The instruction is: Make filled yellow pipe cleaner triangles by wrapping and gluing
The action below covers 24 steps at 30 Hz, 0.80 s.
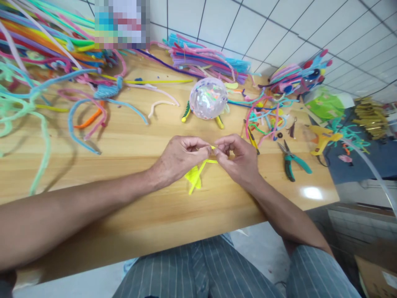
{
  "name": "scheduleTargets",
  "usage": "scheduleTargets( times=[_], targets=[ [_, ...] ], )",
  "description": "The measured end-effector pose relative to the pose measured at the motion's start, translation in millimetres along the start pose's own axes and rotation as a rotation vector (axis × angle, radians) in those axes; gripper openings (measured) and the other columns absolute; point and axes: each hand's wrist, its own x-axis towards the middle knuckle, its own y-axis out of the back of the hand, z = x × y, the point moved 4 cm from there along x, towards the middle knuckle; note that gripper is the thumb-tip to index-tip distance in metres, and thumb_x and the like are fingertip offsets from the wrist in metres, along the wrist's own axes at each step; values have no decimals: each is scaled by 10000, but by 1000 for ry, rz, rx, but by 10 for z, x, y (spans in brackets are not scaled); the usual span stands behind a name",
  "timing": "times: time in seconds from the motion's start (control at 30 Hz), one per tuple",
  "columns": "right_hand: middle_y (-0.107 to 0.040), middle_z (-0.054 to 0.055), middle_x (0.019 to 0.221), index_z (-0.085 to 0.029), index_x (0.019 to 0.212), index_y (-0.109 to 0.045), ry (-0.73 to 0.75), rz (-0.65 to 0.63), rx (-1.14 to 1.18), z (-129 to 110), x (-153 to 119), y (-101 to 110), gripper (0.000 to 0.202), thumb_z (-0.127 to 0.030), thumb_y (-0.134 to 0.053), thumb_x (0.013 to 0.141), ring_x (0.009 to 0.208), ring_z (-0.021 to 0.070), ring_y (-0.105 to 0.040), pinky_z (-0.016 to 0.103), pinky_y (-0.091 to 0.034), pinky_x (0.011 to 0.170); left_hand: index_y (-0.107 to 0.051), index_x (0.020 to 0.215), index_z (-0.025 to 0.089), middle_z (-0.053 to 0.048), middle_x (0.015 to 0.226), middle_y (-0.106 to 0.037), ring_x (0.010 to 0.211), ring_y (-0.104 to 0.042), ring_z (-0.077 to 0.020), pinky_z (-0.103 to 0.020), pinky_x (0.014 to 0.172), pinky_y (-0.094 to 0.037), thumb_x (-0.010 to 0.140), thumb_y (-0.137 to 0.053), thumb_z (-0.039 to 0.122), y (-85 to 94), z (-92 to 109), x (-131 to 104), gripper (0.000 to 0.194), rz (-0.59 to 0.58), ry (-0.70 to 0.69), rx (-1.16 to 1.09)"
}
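Note:
Both hands meet over the middle of the wooden table [149,223]. My left hand [189,155] is closed, thumb and fingers pinching a yellow pipe cleaner piece [194,177]. My right hand [237,157] is closed too, its fingertips on the same yellow strand a little to the right. Part of the yellow piece hangs below the left fingers, with a wider flat section and a thin tail. The fingertips hide how the strand is bent between them. Just beyond the hands stands a clear shiny ball [209,98] with green and yellow legs.
Teal-handled pliers [288,160] and a yellow glue gun [324,138] lie at right. Loose pipe cleaners [269,116] sit beyond the pliers, near a craft knife [252,138]. Bundles [201,60] line the tiled wall; more colourful stems [46,37] cover the left side.

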Motion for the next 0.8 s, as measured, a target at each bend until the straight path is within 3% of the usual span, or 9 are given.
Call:
scheduleTargets(
  times=[0.6,0.8],
  targets=[
    [-666,-45,743,-254,968,-699,-67,-12,159,26,-5,5,112,-222,-728,865,639,106,-593,260,-490,603,-674,589,171,45,496,-521,468,-405,-69,-203,464,-323,749,-708,324,18,17,-18,223,31,16,17],
    [-659,-14,891,-267,1083,-646,-209,35,313,42,-6,30,384,-505,-822,839,791,139,-632,279,-546,704,-730,697,170,-6,621,-686,532,-589,-114,-234,535,-508,779,-795,417,41,9,13,268,82,83,-153]
  ],
)
